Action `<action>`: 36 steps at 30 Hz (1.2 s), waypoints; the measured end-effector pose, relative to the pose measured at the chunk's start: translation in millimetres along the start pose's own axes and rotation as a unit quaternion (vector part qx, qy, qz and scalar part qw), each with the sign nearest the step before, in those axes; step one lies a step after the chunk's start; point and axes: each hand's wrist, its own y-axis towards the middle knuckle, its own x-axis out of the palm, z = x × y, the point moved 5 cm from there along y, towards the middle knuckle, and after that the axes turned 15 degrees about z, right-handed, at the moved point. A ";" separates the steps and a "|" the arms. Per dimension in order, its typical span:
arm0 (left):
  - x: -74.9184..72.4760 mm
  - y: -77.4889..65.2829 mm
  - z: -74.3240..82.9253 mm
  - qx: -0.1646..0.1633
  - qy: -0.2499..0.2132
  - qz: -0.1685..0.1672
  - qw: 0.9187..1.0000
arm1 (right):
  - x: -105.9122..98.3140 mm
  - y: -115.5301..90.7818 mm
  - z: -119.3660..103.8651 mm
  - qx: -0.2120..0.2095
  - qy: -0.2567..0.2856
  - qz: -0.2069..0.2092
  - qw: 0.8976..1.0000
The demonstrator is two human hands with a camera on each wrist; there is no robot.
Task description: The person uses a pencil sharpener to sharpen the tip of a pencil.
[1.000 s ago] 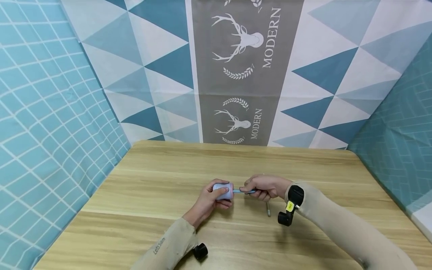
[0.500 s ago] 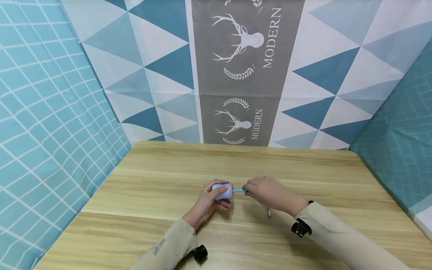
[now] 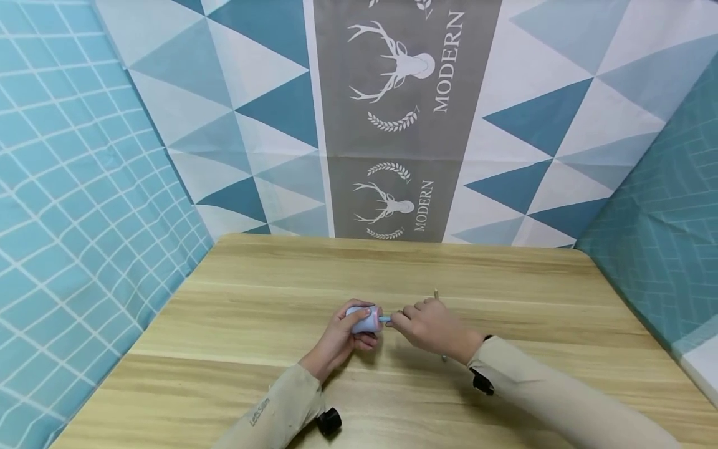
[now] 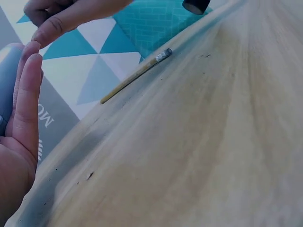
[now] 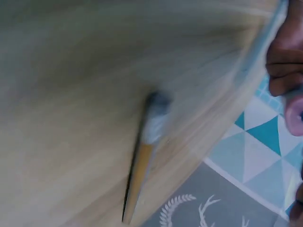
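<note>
My left hand [image 3: 339, 337] grips a light blue, cylindrical pencil sharpener [image 3: 361, 320], thumb across its side. The sharpener's pink end [image 5: 296, 116], with a dark hole, faces right. A thin light blue pencil [image 3: 384, 318] runs from that end to my right hand [image 3: 434, 324], which pinches it between thumb and fingers. Only a short length of this pencil shows; the rest is hidden in the hand. In the left wrist view the left fingers [image 4: 28, 99] lie along the sharpener's blue body [image 4: 8, 80].
A natural-wood pencil [image 4: 135, 78] with a metal band and dark eraser end lies on the wooden table [image 3: 269, 268], beneath my right hand. Patterned cloth hangs behind the table, with blue tiled cloth [image 3: 73, 187] at the left.
My right hand has turned over, its back now facing up, and moved left toward the sharpener. Less of the blue pencil shows between the hands. The left hand keeps its grip.
</note>
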 end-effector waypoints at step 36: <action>3.1 1.1 1.2 0.004 0.015 0.017 1.000 | -14.9 -14.0 30.1 0.201 0.228 -0.206 0.930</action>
